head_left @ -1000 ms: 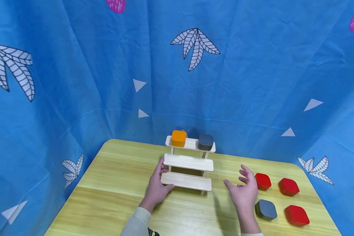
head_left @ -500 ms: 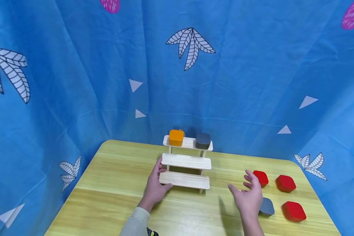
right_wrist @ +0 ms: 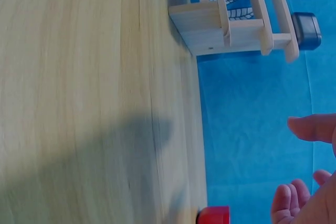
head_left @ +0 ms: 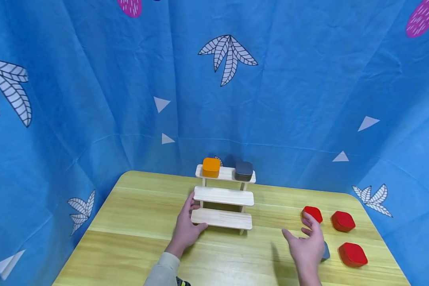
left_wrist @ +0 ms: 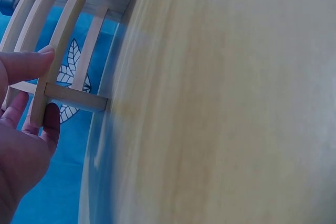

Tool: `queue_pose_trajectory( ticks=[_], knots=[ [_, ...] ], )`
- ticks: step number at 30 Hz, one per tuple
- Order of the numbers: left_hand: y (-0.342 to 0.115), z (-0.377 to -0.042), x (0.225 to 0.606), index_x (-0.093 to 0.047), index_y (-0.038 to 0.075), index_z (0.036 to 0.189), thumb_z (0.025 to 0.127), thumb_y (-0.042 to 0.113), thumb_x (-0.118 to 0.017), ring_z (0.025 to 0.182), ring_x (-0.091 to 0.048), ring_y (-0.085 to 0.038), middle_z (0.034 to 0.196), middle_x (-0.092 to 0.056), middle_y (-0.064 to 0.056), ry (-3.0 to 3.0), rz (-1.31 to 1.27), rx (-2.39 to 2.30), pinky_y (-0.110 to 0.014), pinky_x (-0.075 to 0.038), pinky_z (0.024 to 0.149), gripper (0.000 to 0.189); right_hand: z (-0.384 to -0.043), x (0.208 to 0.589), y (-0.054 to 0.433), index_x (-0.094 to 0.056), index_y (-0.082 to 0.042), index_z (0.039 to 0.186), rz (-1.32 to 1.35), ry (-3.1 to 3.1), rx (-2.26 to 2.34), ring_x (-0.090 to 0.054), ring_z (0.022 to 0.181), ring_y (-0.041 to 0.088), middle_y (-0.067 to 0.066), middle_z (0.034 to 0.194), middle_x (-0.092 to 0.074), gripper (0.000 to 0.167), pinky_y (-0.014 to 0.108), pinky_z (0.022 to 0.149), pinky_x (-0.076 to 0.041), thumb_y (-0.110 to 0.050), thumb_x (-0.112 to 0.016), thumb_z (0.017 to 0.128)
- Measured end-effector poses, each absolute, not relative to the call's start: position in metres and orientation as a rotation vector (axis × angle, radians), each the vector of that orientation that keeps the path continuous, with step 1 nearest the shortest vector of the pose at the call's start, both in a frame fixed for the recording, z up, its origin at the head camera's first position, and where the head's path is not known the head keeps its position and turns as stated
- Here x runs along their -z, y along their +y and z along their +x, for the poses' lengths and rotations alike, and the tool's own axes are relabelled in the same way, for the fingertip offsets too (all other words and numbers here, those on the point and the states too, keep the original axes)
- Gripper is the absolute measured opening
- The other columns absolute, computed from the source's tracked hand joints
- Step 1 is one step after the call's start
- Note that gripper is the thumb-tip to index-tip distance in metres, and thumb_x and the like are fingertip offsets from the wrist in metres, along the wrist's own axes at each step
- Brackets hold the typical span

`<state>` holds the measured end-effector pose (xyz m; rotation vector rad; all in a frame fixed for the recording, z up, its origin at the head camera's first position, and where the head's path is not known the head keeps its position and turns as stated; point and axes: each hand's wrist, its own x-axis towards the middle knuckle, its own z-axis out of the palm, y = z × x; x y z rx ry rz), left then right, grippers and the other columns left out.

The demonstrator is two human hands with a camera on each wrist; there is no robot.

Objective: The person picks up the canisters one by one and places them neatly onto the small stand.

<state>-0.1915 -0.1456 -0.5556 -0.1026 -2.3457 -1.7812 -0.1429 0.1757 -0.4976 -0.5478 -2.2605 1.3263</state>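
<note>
Blue cloth [head_left: 296,99] with white leaves and pink spots hangs behind the tabletop and on both sides of it. Your tabletop [head_left: 136,216] is yellow wood with wavy stripes and round corners. Near its back, around the middle, you have a pale wooden stand [head_left: 223,196] that looks like three little stairs and sits upright. Your left hand [head_left: 186,230] holds the left end of the lowest stair, with your thumb on one side and bent fingers on the other. Your right hand [head_left: 307,248] is up over the tabletop, its fingers held wide apart from the thumb. On the top stair you can see an orange box [head_left: 211,168] on the left and a dark box [head_left: 244,171] on the right, with a gap between them. Near your right hand, more small boxes sit on the tabletop: a red box [head_left: 312,214] just past your fingertips, a second red box [head_left: 343,221] to its right, a third red box [head_left: 352,255] closer to you, and a gray-blue box [head_left: 326,252] partly hidden behind your hand.
</note>
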Motion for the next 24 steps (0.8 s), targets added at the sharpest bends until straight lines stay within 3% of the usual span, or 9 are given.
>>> queue_pose_trajectory(
  ticks=[4, 11, 17, 24],
  knots=[
    [-0.145, -0.191, 0.556, -0.021, 0.026, 0.16, 0.069, -0.014, -0.083, 0.122, -0.05, -0.025, 0.138, -0.047, -0.004, -2.339, -0.113, 1.783, -0.05, -0.029, 0.114, 0.117, -0.14, 0.5, 0.183, -0.053, -0.006, 0.14, -0.574, -2.256, -1.305, -0.055, 0.108, 0.035, 0.018, 0.13, -0.058, 0.076, 0.025, 0.072, -0.042, -0.002, -0.087, 0.072],
    [-0.145, -0.191, 0.555, -0.02, 0.024, 0.16, 0.069, -0.015, -0.082, 0.124, -0.049, -0.028, 0.139, -0.047, -0.007, -2.327, -0.132, 1.812, -0.051, -0.027, 0.114, 0.117, -0.136, 0.505, 0.197, -0.051, -0.006, 0.142, -0.677, -2.252, -1.301, -0.053, 0.11, 0.039, 0.02, 0.131, -0.056, 0.078, 0.044, 0.081, -0.042, -0.004, -0.087, 0.073],
    [-0.146, -0.191, 0.555, -0.021, 0.028, 0.16, 0.07, -0.014, -0.082, 0.123, -0.049, -0.026, 0.14, -0.046, -0.009, -2.336, -0.111, 1.813, -0.049, -0.028, 0.114, 0.117, -0.134, 0.509, 0.206, -0.05, -0.006, 0.144, -0.706, -2.248, -1.283, -0.05, 0.113, 0.04, 0.021, 0.132, -0.055, 0.081, 0.044, 0.08, -0.042, -0.006, -0.088, 0.073],
    [-0.146, -0.191, 0.554, -0.022, 0.02, 0.16, 0.07, -0.014, -0.082, 0.122, -0.049, -0.027, 0.14, -0.047, -0.01, -2.345, -0.111, 1.788, -0.052, -0.028, 0.114, 0.114, -0.129, 0.514, 0.216, -0.049, -0.006, 0.145, -0.745, -2.236, -1.254, -0.049, 0.114, 0.04, 0.022, 0.132, -0.055, 0.083, 0.049, 0.086, -0.037, -0.004, -0.088, 0.071]
  ],
)
